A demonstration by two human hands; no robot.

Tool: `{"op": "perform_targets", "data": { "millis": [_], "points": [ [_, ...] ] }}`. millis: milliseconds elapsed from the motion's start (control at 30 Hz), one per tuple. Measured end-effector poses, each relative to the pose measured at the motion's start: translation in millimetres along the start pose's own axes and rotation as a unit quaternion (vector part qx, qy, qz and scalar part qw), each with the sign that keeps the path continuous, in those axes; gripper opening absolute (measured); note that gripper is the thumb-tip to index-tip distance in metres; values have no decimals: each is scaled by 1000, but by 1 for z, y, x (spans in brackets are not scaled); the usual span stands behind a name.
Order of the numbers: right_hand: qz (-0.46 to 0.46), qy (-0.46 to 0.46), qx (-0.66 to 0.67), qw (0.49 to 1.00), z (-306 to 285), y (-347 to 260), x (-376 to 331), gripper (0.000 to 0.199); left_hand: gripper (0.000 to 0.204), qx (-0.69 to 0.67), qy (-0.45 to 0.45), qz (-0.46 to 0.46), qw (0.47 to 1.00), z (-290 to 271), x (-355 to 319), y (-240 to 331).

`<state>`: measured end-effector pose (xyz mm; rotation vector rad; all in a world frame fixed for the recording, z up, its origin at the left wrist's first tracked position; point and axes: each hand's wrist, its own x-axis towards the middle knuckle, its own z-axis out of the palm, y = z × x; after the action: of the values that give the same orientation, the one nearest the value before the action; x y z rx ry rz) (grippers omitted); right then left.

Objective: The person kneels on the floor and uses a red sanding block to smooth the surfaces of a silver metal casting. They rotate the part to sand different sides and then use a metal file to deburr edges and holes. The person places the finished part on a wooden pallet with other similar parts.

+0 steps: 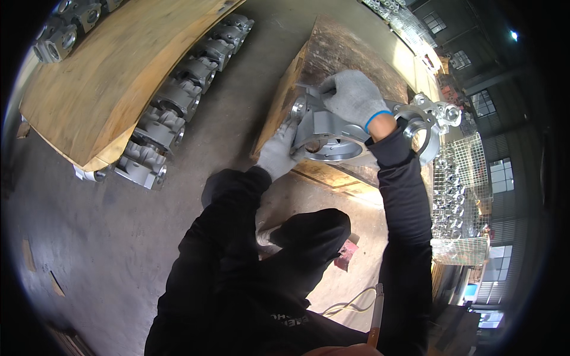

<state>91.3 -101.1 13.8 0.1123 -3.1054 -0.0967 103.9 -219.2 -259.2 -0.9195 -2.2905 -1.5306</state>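
Observation:
A silver-grey metal casting (333, 126) with a large round bore facing me lies on a worn wooden table. My left hand (278, 153), in a grey glove, grips its left side, with the fingers up along the edge near a small round boss. Over its far top side is my right hand (355, 102), in a grey glove with a blue cuff. Its fingers are curled and pressed together; what they hold, if anything, is hidden. To the right of my right wrist stands another silver casting (423, 132) with a round flange.
At left, a wooden board (113, 77) has a row of similar castings (178, 95) along its right side. A wire mesh cage (469, 190) full of metal parts stands at right. A red piece (346, 255) and a yellow cord (350, 307) lie below the table.

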Motion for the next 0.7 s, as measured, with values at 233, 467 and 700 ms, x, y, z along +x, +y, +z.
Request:
{"op": "perform_targets", "data": {
  "millis": [233,467,700],
  "points": [
    [14,-58,59,996,-6,3,18,29,79,-3,1,-5,1000,1,12,-11],
    [81,-109,100,986,-26,6,23,29,78,-38,-43,-63,996,-3,32,-15],
    [11,-83,25,996,-12,18,35,24,77,-37,-4,-41,998,0,45,-24]
  ]
}}
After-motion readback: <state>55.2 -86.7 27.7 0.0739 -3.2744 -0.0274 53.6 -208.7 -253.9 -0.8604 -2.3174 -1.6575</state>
